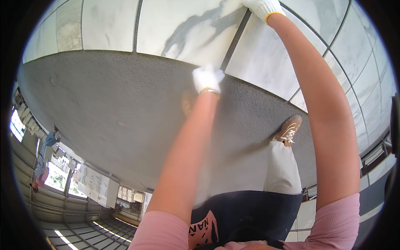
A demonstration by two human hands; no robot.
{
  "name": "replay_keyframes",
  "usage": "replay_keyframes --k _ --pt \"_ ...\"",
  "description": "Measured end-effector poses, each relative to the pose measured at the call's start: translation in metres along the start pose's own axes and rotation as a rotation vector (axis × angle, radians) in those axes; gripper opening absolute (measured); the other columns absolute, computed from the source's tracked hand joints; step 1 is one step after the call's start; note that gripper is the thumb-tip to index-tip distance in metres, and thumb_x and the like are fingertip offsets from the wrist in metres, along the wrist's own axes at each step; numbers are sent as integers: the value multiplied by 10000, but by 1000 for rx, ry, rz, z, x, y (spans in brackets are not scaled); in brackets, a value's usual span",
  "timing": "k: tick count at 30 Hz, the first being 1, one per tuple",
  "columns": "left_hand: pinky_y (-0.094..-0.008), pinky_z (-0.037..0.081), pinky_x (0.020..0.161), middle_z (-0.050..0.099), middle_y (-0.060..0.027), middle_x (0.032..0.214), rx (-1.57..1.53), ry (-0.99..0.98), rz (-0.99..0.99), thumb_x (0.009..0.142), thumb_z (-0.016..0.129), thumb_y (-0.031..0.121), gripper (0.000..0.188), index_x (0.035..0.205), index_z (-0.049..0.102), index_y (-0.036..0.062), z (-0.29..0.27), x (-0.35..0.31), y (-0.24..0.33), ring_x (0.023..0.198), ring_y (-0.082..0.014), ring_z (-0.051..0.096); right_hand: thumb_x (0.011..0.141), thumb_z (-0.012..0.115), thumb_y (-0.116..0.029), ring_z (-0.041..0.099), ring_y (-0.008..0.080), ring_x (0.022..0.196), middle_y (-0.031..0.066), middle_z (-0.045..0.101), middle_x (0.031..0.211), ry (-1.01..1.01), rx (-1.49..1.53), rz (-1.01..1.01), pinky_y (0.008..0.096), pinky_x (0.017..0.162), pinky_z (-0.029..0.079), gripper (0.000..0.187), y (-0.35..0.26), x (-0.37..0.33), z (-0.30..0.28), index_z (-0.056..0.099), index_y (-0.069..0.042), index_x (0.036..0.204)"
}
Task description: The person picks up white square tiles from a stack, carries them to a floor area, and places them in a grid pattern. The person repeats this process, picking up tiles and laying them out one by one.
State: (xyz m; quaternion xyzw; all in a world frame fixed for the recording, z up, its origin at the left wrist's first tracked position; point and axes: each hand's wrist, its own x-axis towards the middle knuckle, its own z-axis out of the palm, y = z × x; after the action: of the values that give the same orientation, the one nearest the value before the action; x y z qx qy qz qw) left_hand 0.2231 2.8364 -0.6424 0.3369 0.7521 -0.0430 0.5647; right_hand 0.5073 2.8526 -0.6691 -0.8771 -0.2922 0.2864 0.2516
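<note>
My left hand (pixel 207 79), in a white knit glove, is at the near right corner of a white marble slab (pixel 183 31) with a grey vein. Its fingers look closed on the slab's edge, though glare washes them out. My right hand (pixel 265 8), gloved in white with a yellow cuff, reaches to the far end of the same slab. The top of the picture cuts off its fingers. A dark gap (pixel 236 39) parts this slab from another white slab (pixel 266 54) to its right.
More marble slabs (pixel 108 27) lie in rows to the left and right, with dark gaps between. Rough grey floor (pixel 104 100) runs along their near edge. My brown shoe (pixel 289 129) stands close to the right slabs. Far left are people (pixel 49 139) and stacked pale slabs (pixel 98 183).
</note>
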Motion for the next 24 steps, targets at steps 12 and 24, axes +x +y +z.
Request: replay_keyframes --k 12,24 --pt "-396 546 676 653 -142 877 -368 -231 -25 914 612 122 125 907 599 -2 -21 7 -29 770 -262 666 867 719 -200 666 326 1086 181 672 1237 -169 132 2 404 929 528 587 -10 -37 -26 529 -64 1405" --pt "-587 531 1003 562 -256 1299 -585 -246 -213 1049 426 116 361 1392 440 7 -224 -158 -100 1163 -463 609 833 711 6 528 323 1340 233 491 1490 -290 538 815 402 1099 462 798 -9 -407 -105 358 -15 1548"
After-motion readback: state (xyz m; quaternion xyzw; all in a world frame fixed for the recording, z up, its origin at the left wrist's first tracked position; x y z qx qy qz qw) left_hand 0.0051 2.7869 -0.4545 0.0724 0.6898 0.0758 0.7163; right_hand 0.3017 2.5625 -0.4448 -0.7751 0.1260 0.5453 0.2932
